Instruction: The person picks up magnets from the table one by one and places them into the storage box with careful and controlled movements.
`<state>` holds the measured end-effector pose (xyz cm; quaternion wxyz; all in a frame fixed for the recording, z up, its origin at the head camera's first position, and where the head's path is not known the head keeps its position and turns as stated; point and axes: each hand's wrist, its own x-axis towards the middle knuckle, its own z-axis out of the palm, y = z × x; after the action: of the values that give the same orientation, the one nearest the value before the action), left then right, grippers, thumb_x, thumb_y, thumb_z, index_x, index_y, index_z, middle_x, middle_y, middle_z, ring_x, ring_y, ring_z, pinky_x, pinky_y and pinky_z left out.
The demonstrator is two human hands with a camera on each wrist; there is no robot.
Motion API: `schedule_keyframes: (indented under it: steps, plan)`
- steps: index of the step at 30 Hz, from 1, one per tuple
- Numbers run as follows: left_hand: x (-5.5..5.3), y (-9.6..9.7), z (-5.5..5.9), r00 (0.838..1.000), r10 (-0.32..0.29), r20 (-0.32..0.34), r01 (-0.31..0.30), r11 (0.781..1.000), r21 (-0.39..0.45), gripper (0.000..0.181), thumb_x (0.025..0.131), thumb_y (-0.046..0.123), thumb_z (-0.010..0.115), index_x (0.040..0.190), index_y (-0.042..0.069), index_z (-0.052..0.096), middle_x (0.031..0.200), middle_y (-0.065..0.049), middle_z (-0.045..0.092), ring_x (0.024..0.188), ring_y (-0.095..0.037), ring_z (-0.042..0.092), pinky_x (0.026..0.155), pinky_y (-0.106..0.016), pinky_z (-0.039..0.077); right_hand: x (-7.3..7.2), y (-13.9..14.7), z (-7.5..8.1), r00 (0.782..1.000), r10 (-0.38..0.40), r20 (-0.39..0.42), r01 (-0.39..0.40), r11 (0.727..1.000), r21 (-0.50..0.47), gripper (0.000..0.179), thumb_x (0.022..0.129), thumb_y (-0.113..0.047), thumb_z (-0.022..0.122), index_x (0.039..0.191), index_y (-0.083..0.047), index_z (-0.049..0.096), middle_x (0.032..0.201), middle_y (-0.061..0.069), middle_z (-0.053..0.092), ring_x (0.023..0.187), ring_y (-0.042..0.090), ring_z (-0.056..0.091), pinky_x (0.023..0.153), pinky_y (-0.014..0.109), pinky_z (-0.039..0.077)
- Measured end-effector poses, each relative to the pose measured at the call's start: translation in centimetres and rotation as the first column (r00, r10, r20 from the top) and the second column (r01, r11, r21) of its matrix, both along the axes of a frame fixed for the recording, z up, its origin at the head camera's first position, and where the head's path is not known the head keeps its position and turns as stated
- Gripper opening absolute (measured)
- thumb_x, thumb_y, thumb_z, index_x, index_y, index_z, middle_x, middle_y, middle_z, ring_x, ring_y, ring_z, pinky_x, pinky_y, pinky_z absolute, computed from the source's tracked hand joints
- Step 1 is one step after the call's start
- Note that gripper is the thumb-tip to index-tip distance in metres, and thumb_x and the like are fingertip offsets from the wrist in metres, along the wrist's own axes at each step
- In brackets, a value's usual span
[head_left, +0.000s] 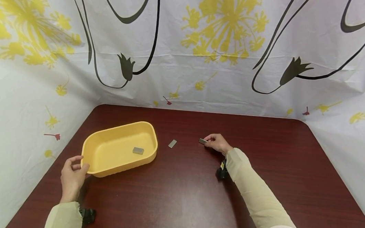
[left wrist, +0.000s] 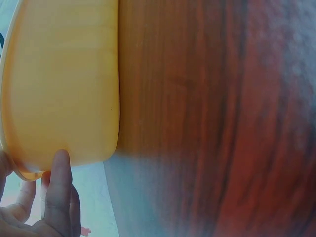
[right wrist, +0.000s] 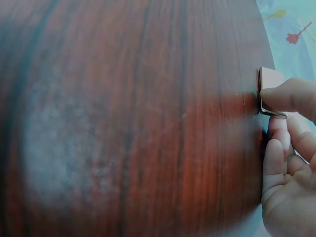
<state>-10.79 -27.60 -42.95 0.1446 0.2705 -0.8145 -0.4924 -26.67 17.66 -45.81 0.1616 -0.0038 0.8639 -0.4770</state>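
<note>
In the head view, a yellow tub (head_left: 111, 167) with rounded corners stands on the left of the table. My left hand (head_left: 72, 176) holds its near left end, with thumb and fingers at the rim; the left wrist view shows the tub's outer wall (left wrist: 64, 89) beside the fingers. Inside the tub lies a small grey rectangular block (head_left: 138, 150). A thin grey rectangular piece (head_left: 172, 143) lies on the table right of the tub. Farther right, my right hand (head_left: 217, 144) pinches a small shiny metal block (right wrist: 270, 79) between thumb and fingers, close to the tabletop.
The dark red wooden table (head_left: 162, 204) has a glossy surface. A white cloth (head_left: 174, 73) with yellow flowers and dark stems hangs behind it and at both sides. Each wrist carries a small black camera (head_left: 222, 170).
</note>
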Motion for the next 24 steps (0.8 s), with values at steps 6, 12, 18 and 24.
schedule_keyframes:
  steps: [6,12,18,24]
  plan:
    - [0.1,0.0,0.0,1.000,-0.028,0.010,0.029,0.999,-0.014,0.040,0.082,0.010,0.051,0.120,0.002,0.042,0.086,-0.012,0.051,0.051,-0.008,0.056,0.050,-0.023,0.051,0.1,0.0,0.0,1.000,0.005,-0.012,-0.005,1.000,0.016,0.018,0.083,-0.011,0.059,0.099,-0.002,0.060,0.079,0.006,0.052,0.065,0.017,0.043,0.056,0.025,0.037]
    - [0.1,-0.1,-0.1,0.999,-0.039,0.011,0.039,0.999,-0.016,0.040,0.083,0.010,0.051,0.121,0.003,0.042,0.088,-0.013,0.051,0.052,-0.008,0.057,0.050,-0.023,0.052,0.3,0.0,0.0,1.000,-0.005,-0.007,0.005,1.000,0.006,0.019,0.084,-0.012,0.058,0.099,-0.001,0.059,0.082,0.007,0.054,0.066,0.017,0.045,0.057,0.025,0.038]
    - [-1.2,-3.0,-4.5,0.998,-0.050,-0.041,0.049,0.998,-0.026,0.037,0.081,0.017,0.055,0.116,0.009,0.045,0.087,-0.009,0.052,0.054,-0.013,0.060,0.047,-0.021,0.050,0.3,0.2,0.1,1.000,-0.008,0.010,0.008,1.000,-0.005,0.018,0.084,-0.014,0.058,0.099,-0.003,0.059,0.086,0.007,0.056,0.070,0.017,0.048,0.060,0.025,0.040]
    - [-0.6,-2.1,-2.9,0.997,-0.055,-0.053,0.054,0.999,-0.003,0.035,0.081,0.014,0.055,0.113,0.007,0.046,0.081,-0.005,0.052,0.053,-0.011,0.058,0.042,-0.023,0.049,0.7,0.6,0.1,1.000,0.016,0.013,-0.016,1.000,-0.015,0.018,0.083,-0.013,0.058,0.098,-0.004,0.059,0.090,0.007,0.057,0.073,0.017,0.049,0.061,0.025,0.042]
